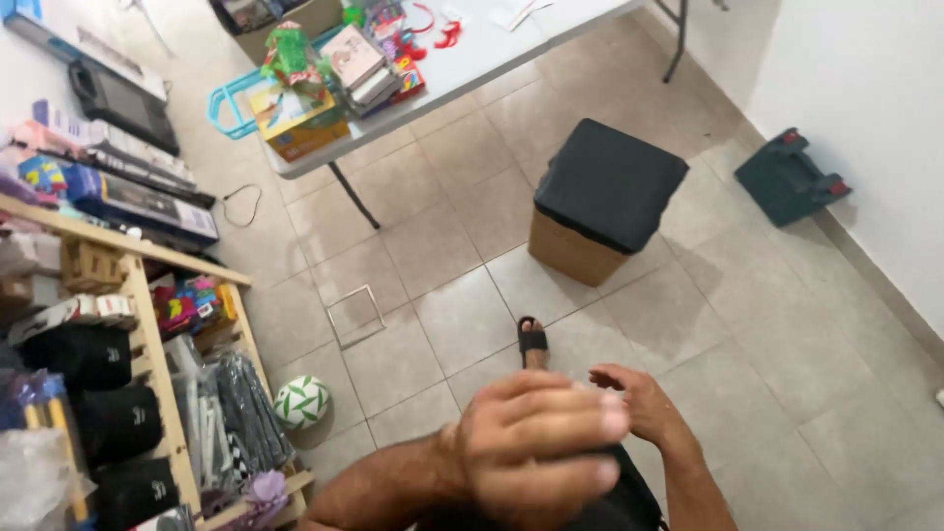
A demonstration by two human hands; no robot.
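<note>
- Beige tiled floor is stretching across the room, a white wall running along the right.
- A grey folding table is standing at the top — cluttered.
- A black-topped box stool is sitting mid-floor.
- Wooden shelving is lining the left.

Yellow-and-blue carton on the white table's near-left corner, stacked flat boxes just beside it, long dark-blue cartons on the floor at left, dark flat screen leaning behind them.
</note>
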